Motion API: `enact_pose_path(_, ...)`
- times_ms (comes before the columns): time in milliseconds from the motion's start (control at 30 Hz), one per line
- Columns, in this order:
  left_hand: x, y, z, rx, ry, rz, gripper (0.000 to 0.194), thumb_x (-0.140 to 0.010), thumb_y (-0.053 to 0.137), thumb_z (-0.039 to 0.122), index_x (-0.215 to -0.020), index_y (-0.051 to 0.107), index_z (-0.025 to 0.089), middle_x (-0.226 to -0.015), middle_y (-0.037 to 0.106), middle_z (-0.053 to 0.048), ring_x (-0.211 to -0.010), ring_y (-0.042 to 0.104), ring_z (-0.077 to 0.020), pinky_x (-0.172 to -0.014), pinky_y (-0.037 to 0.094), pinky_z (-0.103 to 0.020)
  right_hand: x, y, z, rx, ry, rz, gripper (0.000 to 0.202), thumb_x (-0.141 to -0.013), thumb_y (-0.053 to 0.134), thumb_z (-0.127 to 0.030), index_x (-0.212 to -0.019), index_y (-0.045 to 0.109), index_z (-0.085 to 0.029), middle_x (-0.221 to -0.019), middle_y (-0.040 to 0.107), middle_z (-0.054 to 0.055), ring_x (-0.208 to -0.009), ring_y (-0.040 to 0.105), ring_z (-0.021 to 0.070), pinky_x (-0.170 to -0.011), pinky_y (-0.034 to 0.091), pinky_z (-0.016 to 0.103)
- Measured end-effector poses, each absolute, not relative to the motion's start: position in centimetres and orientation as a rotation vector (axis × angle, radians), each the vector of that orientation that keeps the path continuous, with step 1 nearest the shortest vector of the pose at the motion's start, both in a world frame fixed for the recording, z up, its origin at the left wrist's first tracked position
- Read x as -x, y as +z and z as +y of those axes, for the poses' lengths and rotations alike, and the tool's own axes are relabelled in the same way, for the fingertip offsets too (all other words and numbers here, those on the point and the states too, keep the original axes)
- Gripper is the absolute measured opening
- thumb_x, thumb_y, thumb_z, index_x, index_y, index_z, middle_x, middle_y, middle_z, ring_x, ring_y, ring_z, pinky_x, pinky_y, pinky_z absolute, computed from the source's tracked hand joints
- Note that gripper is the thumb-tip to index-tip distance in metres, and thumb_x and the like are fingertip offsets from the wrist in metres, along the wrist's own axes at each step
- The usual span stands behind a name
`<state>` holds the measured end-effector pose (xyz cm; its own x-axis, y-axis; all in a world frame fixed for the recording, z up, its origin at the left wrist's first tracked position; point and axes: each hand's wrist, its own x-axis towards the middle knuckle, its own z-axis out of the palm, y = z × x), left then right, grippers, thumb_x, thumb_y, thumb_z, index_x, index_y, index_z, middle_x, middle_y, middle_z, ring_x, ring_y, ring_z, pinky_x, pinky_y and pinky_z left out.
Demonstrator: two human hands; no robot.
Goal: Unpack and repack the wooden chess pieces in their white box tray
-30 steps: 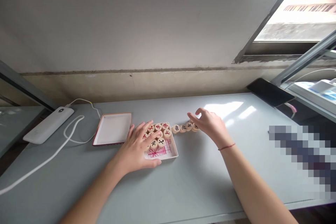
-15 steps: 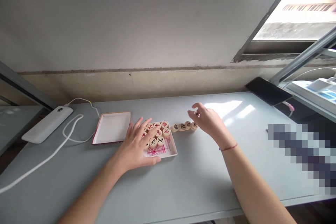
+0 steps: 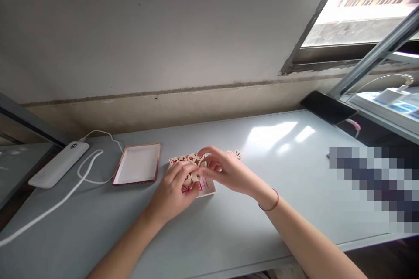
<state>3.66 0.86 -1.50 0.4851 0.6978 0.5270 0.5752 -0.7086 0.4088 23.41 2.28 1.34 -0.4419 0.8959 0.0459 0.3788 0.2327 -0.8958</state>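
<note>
A shallow white box (image 3: 209, 191) on the grey desk holds several round wooden pieces (image 3: 182, 158) marked with red or black characters. Over its left part is my left hand (image 3: 175, 187), its fingers curled around a piece (image 3: 195, 177) that sits tilted near the fingertips. From the right, my right hand (image 3: 225, 170) reaches over the box, thumb and index finger around a pale piece (image 3: 203, 164), partly hidden. Behind the right hand, a few more pieces (image 3: 238, 154) rest on the desk, mostly covered.
An upturned box lid (image 3: 137, 164) lies left of the box. Farther left are a white power bank (image 3: 59, 165) and a looping white cable (image 3: 59, 199). A dark phone or tablet (image 3: 328, 107) leans at the right rear, near a metal frame (image 3: 376, 52).
My right hand has moved left from the row of pieces to above the box. The fingers of my left hand have curled in. The view has shifted slightly.
</note>
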Motion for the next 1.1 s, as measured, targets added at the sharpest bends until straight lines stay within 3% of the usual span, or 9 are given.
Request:
enact_pose_path(133, -3.9, -1.2, 0.6, -2.575, 0.979, 1.072, 0.024, -0.076, 0.052, 0.009, -0.096, 0.051, 0.022, -0.098, 0.064, -0.004, -0.094, 0.060, -0.0202, -0.087, 0.046, -0.037, -24.8, 1.1, 3.4, 1.164, 1.237, -1.667, 0.032, -0.084, 0.058, -0.047, -0.101, 0.052, -0.020, -0.086, 0.064, 0.004, -0.066, 0.059, 0.0111, -0.057, 0.049, 0.025)
enact_pose_path(300, -4.5, -1.2, 0.7, -2.637, 0.811, 1.109, 0.007, -0.078, 0.055, 0.015, -0.078, 0.051, 0.021, -0.089, 0.068, -0.001, -0.088, 0.061, -0.0197, -0.087, 0.039, -0.038, -25.4, 1.6, 3.7, 1.200, 1.244, -1.588, 0.031, -0.082, 0.059, -0.047, -0.094, 0.057, -0.018, -0.084, 0.063, 0.004, -0.064, 0.058, 0.0102, -0.051, 0.045, 0.023)
enact_pose_path(433, -4.8, -1.1, 1.3, -2.720, 0.629, 1.105, 0.008, -0.083, 0.057, 0.021, -0.074, 0.056, 0.022, -0.083, 0.069, 0.002, -0.087, 0.060, -0.0187, -0.088, 0.036, -0.038, -25.4, 1.6, 3.6, 1.175, 1.235, -1.616, 0.029, -0.083, 0.059, -0.045, -0.095, 0.058, -0.018, -0.084, 0.062, 0.004, -0.063, 0.057, 0.0104, -0.052, 0.045, 0.024)
enact_pose_path(700, -5.5, -0.3, 2.2, -2.802, 0.397, 1.051, 0.006, -0.085, 0.057, 0.022, -0.084, 0.062, 0.025, -0.095, 0.071, 0.002, -0.099, 0.056, -0.0212, -0.086, 0.034, -0.040, -25.4, 1.3, 3.6, 1.155, 1.212, -1.651, 0.024, -0.084, 0.056, -0.041, -0.093, 0.057, -0.019, -0.084, 0.062, 0.002, -0.064, 0.058, 0.0104, -0.048, 0.039, 0.021)
enact_pose_path(867, -5.6, -0.7, 2.6, -2.895, 0.322, 1.031, 0.011, -0.087, 0.053, 0.020, -0.087, 0.063, 0.024, -0.101, 0.069, 0.000, -0.102, 0.054, -0.0233, -0.084, 0.034, -0.042, -25.2, 1.2, 3.5, 1.253, 1.126, -1.751, 0.025, -0.084, 0.055, -0.043, -0.095, 0.058, -0.021, -0.081, 0.061, 0.001, -0.062, 0.056, 0.0102, -0.053, 0.043, 0.023)
enact_pose_path(1000, -4.4, -0.5, 2.8, -2.874, 0.377, 1.052, 0.009, -0.088, 0.057, 0.027, -0.093, 0.064, 0.025, -0.112, 0.065, -0.002, -0.103, 0.054, -0.0234, -0.084, 0.038, -0.041, -25.2, 1.3, 2.9, 1.272, 0.975, -1.951, 0.014, -0.082, 0.059, -0.031, -0.094, 0.062, -0.024, -0.099, 0.058, 0.002, -0.063, 0.054, 0.0071, -0.061, 0.046, 0.023)
enact_pose_path(1100, -2.4, -0.2, 2.9, -2.812, 0.435, 1.135, 0.018, -0.088, 0.057, 0.038, -0.099, 0.063, 0.026, -0.114, 0.063, -0.004, -0.107, 0.052, -0.0245, -0.090, 0.039, -0.042, -24.9, 1.5, 2.4, 1.241, 0.917, -2.158, 0.017, -0.078, 0.059, -0.017, -0.092, 0.063, -0.025, -0.099, 0.056, 0.000, -0.063, 0.053, 0.0062, -0.064, 0.045, 0.022)
